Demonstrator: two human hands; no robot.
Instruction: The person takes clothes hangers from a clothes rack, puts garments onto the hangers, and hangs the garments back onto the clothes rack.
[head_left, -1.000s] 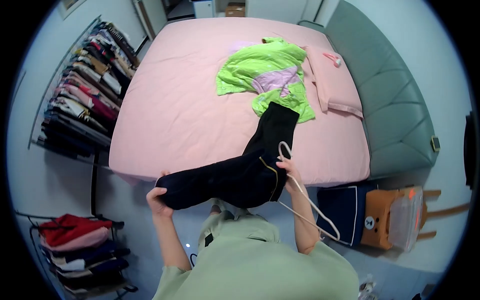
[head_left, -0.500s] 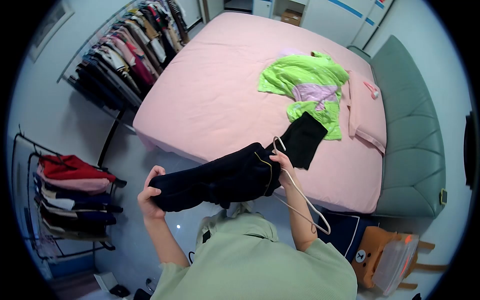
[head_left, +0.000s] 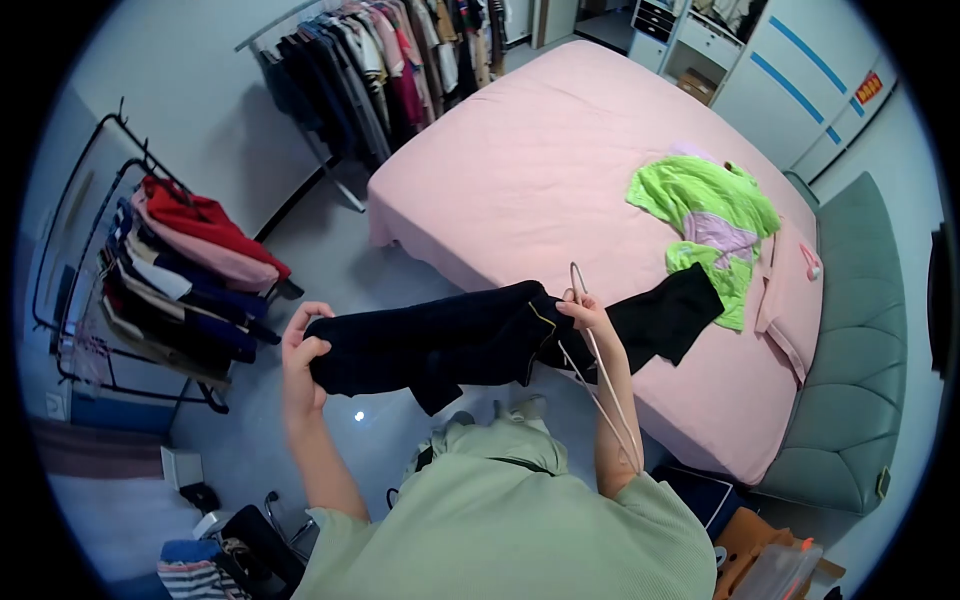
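Observation:
A dark navy garment (head_left: 430, 340) with a thin yellow line near its right end is stretched sideways in front of me. My left hand (head_left: 303, 350) grips its left end, thumb in front. At the other end my right hand (head_left: 583, 312) is closed on the garment and on a pale hanger (head_left: 612, 395), whose hook points up and whose body hangs along my forearm. A small dark flap dangles from the garment's lower edge. Just beyond my right hand, a black garment (head_left: 665, 318) lies on the bed, partly hidden by that hand.
The pink bed (head_left: 500, 170) carries a bright green and lilac garment (head_left: 710, 215) beside a pillow (head_left: 785, 320). To the left stands a black rack (head_left: 75, 230) with clothes; another clothes rack (head_left: 390, 60) is behind. A brown bear-faced item (head_left: 750, 540) stands at lower right.
My view has turned left, so the bed and racks sit farther right in it. The garment is held more level, and a flap now hangs below it. Both hands keep their hold.

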